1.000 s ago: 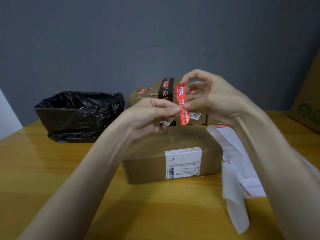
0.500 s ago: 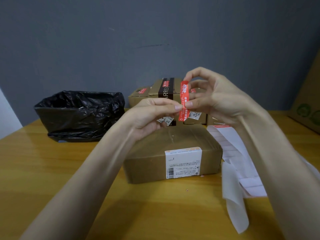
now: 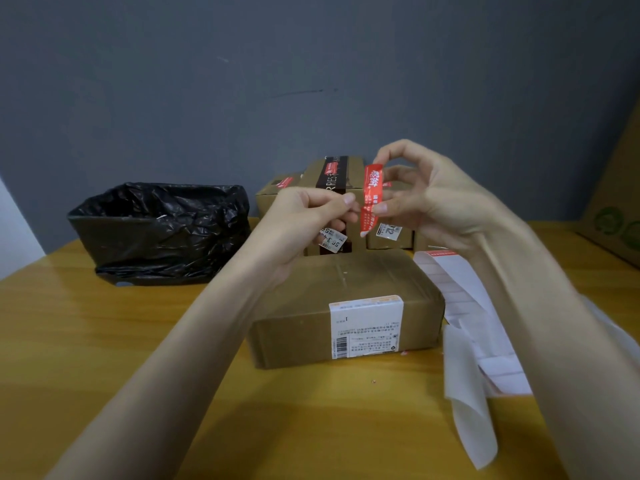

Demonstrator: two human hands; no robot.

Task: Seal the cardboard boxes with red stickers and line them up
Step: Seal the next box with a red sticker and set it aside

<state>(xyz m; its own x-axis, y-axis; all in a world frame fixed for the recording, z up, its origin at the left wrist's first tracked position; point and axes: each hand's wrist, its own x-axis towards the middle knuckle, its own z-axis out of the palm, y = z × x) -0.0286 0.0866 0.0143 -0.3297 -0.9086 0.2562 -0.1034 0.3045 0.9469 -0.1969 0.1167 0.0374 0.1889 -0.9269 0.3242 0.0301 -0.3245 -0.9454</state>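
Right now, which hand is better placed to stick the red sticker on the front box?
Probably the right hand: it pinches the red sticker at top and middle, above the front box; the left hand only nips its edge.

Box (image 3: 346, 306) ctr on table (image 3: 86, 341). Boxes (image 3: 332, 174) behind it. Bin (image 3: 159, 233) rear L. Sheets (image 3: 460, 306) just R of box.

Sticker (image 3: 373, 188) has swung over: a second ago its top leaned left and its tail hung to the right. Now the top tips right and curls over, the tail points down-left, and there is a bend where I pinch it. My left hand (image 3: 304, 220) has lifted a little. My right hand (image 3: 429, 202) has edged right with the sticker.
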